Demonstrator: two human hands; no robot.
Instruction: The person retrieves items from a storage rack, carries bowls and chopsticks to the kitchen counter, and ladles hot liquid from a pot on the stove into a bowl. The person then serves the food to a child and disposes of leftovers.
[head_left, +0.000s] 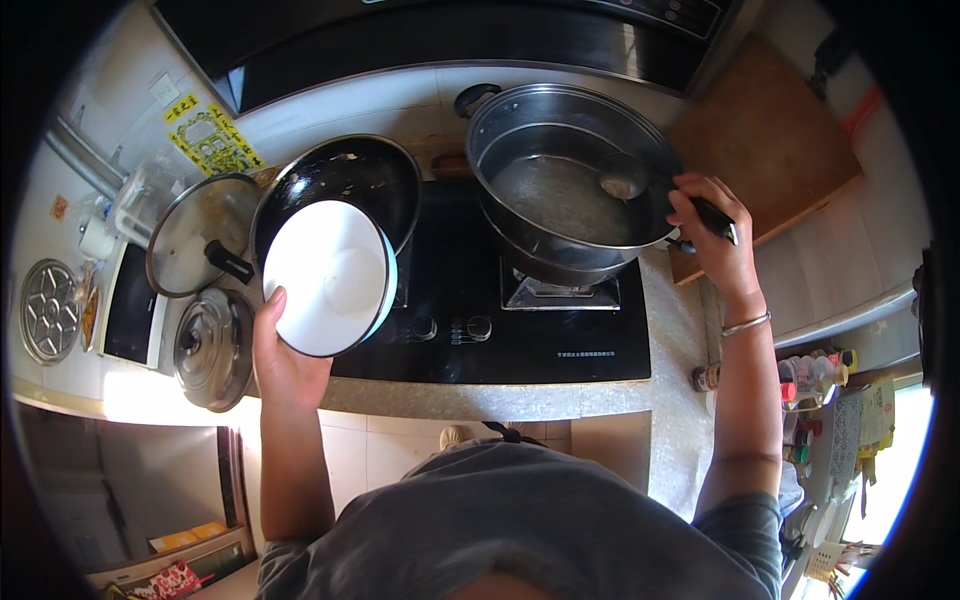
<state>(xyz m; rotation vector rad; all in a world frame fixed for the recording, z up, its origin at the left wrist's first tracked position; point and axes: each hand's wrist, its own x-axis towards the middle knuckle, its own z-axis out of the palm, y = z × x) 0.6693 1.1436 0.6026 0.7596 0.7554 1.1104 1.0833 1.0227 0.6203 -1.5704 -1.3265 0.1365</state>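
Note:
My left hand (289, 360) holds a white bowl (326, 277) with a dark rim and light-blue outside, tilted, in front of a black wok (337, 169). Inside the bowl only a tiny yellowish speck shows. At the right, my right hand (716, 225) grips the dark handle of a ladle (622, 176), its head inside a large steel pot (574, 240). Cloudy liquid (555, 195) lies in the pot, which stands on the right burner of the black gas stove (450, 367).
A glass lid (202, 232) and a steel lid (214, 349) lean left of the wok. A wooden board (757, 150) stands behind my right hand. The range hood (450, 45) spans the back. Seasoning bottles (810, 375) stand at the far right.

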